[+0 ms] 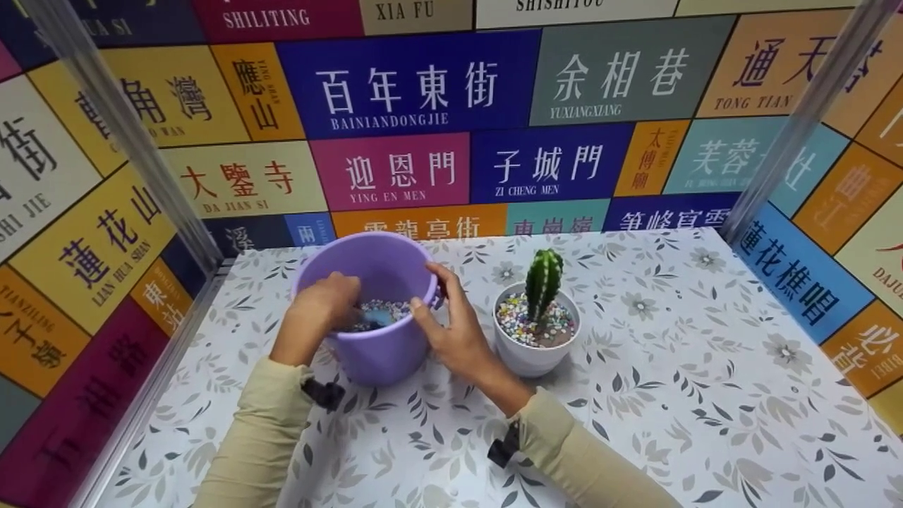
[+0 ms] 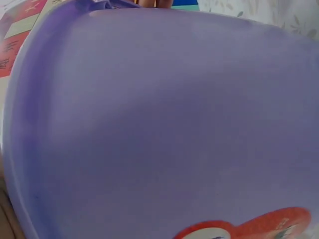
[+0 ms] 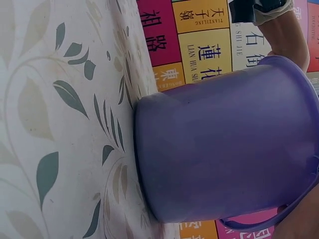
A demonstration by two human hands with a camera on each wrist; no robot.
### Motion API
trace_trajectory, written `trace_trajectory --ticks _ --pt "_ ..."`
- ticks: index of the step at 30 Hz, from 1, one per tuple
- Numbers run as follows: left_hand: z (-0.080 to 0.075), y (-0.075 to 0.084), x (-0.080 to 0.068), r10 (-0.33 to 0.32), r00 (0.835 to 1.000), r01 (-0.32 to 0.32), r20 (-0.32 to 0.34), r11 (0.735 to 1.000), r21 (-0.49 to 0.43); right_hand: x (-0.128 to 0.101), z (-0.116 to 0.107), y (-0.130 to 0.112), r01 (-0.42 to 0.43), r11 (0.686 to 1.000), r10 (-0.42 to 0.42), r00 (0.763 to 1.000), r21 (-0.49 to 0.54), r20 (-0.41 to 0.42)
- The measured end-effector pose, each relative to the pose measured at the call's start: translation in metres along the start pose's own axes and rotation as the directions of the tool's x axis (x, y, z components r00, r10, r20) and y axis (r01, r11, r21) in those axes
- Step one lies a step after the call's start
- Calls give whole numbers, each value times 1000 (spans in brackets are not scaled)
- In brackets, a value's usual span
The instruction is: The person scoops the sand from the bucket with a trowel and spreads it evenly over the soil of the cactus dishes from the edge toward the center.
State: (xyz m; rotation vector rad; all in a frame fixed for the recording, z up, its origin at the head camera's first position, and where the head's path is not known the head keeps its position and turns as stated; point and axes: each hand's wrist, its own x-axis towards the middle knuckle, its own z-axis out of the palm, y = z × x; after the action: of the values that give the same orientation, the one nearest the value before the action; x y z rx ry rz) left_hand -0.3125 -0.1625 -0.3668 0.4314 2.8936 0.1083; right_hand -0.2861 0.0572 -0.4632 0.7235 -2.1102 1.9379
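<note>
A purple bucket (image 1: 384, 356) stands upright on the table, with small multicoloured pebbles (image 1: 395, 309) inside. Among the pebbles lies a light-blue piece (image 1: 382, 317), too blurred to name. My left hand (image 1: 321, 307) reaches over the bucket's left rim and down inside; its fingertips are hidden, so any hold there is unclear. At the right rim, by the handle (image 3: 259, 224), my right hand (image 1: 455, 331) grips the bucket between thumb and fingers. The left wrist view is filled by the bucket's outer wall (image 2: 164, 119), with a red sticker (image 2: 269, 224) low down.
Right of the bucket stands a white pot (image 1: 534, 360) holding a green cactus (image 1: 544, 282) in multicoloured pebbles. A leaf-patterned cloth (image 1: 670, 395) covers the table. Panels with printed street names (image 1: 409, 85) enclose the back and sides.
</note>
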Motion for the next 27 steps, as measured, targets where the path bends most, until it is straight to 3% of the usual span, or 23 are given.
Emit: trace_trajectory --ticks 3,5,18,27 --pt "1 -5 3 51 998 -49 48 997 -58 0 0 0 1 1000 -1 1000 -1 6" --pt "2 -7 4 65 997 -62 39 996 -69 1 -1 -1 1 1000 -1 1000 -8 8" --pt "-1 -11 0 86 988 -106 -127 980 -166 2 -6 -3 15 999 -15 1000 -42 4" --pt "-9 -12 -16 93 973 -142 -209 962 -233 1 -7 -3 -6 999 6 1000 -45 9"
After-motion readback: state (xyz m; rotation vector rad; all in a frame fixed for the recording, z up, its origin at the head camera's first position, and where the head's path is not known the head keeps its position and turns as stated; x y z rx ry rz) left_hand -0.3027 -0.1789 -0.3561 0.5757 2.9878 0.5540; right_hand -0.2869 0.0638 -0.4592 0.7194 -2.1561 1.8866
